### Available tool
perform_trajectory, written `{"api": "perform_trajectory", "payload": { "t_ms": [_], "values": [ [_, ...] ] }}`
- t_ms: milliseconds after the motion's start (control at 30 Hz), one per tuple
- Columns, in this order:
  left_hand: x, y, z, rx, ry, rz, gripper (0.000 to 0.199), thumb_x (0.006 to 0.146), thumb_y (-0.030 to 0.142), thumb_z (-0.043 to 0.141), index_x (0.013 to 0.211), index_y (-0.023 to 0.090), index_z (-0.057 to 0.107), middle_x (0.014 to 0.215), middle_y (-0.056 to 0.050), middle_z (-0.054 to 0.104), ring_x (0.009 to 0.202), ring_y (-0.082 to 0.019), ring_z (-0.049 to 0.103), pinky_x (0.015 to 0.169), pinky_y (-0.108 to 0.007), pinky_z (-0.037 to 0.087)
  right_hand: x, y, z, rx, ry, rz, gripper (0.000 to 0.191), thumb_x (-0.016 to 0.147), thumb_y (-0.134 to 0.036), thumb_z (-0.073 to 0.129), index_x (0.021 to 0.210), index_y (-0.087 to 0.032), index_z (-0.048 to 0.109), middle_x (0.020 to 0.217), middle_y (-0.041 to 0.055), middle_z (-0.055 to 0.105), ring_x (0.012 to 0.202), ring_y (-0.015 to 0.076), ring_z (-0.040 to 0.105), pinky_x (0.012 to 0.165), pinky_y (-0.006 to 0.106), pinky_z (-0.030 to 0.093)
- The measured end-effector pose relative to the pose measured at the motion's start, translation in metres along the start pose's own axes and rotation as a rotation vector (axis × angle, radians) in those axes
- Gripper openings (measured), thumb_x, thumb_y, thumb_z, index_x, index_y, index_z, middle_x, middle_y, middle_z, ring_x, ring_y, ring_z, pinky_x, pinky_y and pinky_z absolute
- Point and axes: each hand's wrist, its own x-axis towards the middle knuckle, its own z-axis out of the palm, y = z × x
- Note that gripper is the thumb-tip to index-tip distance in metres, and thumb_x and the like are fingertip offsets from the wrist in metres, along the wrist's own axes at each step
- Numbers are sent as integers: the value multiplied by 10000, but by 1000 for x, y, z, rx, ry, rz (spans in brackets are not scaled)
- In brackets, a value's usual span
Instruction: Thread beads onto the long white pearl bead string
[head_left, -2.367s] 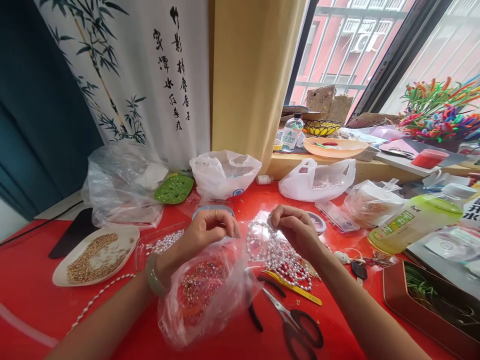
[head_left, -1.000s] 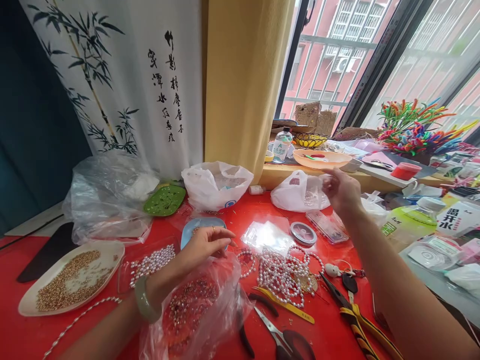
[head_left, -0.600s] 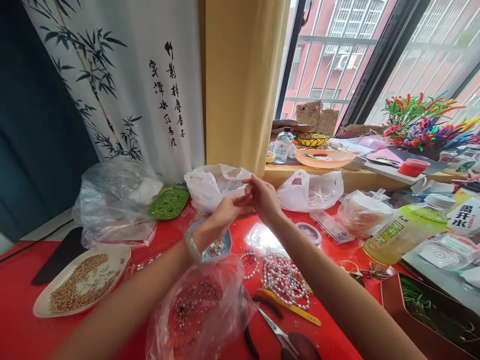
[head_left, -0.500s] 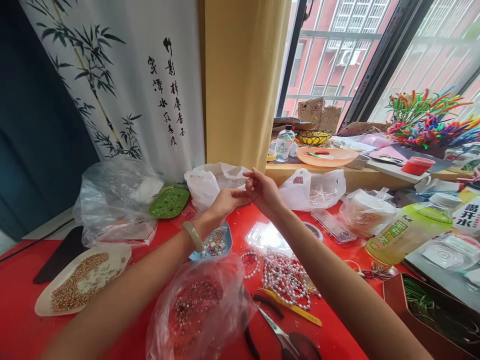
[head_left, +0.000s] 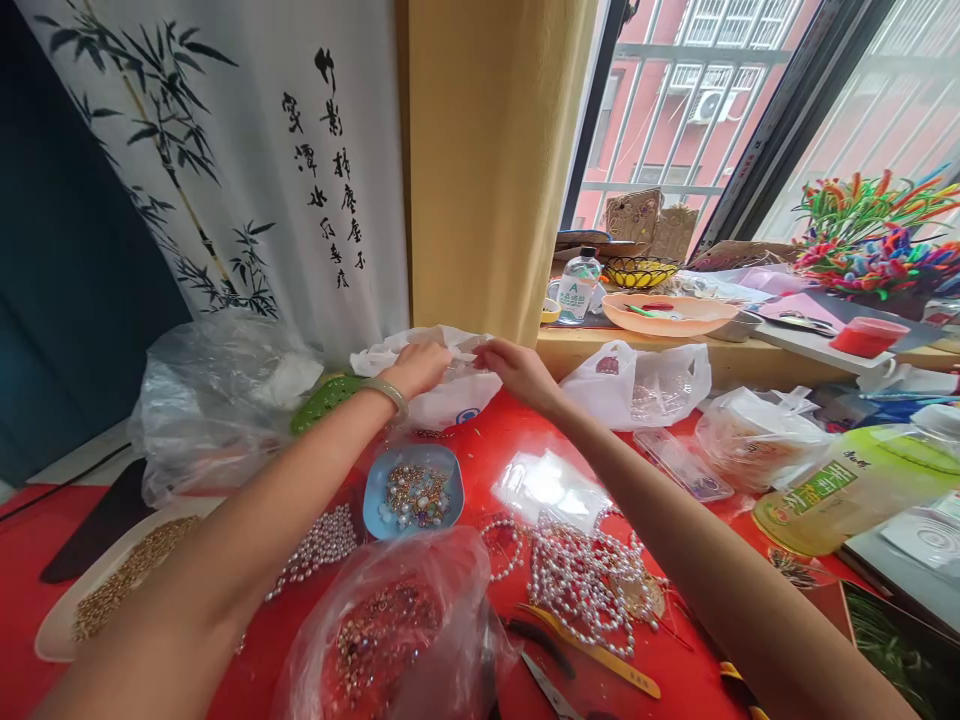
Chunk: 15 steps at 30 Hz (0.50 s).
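Red tabletop under a window, crowded with beading supplies. Both hands grip the white plastic bag [head_left: 442, 385] at twelve o'clock: left hand [head_left: 418, 366] pinching its left rim, right hand [head_left: 516, 368] its right rim, the mouth barely parted. Nothing is out yet. Below, at six o'clock, sit the blue bead dish [head_left: 412, 490] and pearl strands [head_left: 589, 580].

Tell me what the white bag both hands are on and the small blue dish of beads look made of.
White bag: thin, crinkly, translucent plastic film, judging by its soft folds, gripped by left hand and right hand. Small blue dish: smooth, matte, probably plastic or glazed ceramic; the look leaves it open.
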Motion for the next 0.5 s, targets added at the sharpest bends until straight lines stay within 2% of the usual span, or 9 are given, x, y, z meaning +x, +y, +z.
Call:
{"api": "perform_trajectory", "payload": {
  "t_ms": [67, 167, 233, 300, 400, 500],
  "values": [
    [0, -7, 1, 98, -44, -61, 254, 733, 209, 608, 939, 69, 659, 942, -221, 669, 941, -349, 591, 797, -390, 389, 1, -7, 7, -183, -85, -74, 202, 799, -159, 413, 900, -176, 588, 912, 66, 645, 882, 173, 573, 784, 312, 400],
    [-2, -18, 0, 173, -109, -109, 319, 773, 350, 588, 920, 81, 675, 928, -225, 671, 929, -348, 596, 789, -387, 396, -10, -12, 20, -411, -256, -159, 209, 766, -116, 449, 871, -194, 613, 936, 65, 652, 884, 198, 567, 743, 306, 386],
    [-3, -24, -1, 194, -140, -114, 347, 818, 400, 524, 896, 105, 689, 900, -206, 679, 909, -321, 605, 775, -366, 402, -24, -6, 31, -522, -405, -198, 223, 730, -76, 478, 843, -191, 632, 881, 67, 665, 819, 189, 585, 683, 280, 392],
    [-5, -28, -4, 202, -138, -90, 334, 833, 395, 508, 981, 144, 671, 944, -174, 676, 926, -295, 598, 781, -349, 402, -37, 6, 42, -609, -525, -225, 289, 711, -42, 499, 916, -188, 640, 928, 85, 666, 815, 185, 598, 648, 262, 401],
    [-11, -29, -9, 201, -90, -22, 394, 855, 423, 465, 1172, 212, 569, 1125, -133, 613, 1002, -283, 564, 812, -346, 396, -47, 27, 56, -709, -578, -228, 311, 779, -79, 490, 1040, -198, 610, 1043, 101, 642, 895, 203, 603, 664, 266, 424],
    [-21, -28, -15, 189, -38, 40, 426, 910, 442, 329, 1258, 257, 491, 1287, -97, 496, 1067, -272, 531, 835, -340, 391, -43, 40, 61, -794, -511, -162, 240, 876, -154, 415, 995, -195, 620, 971, 103, 661, 866, 219, 625, 658, 286, 439]
  ]
}}
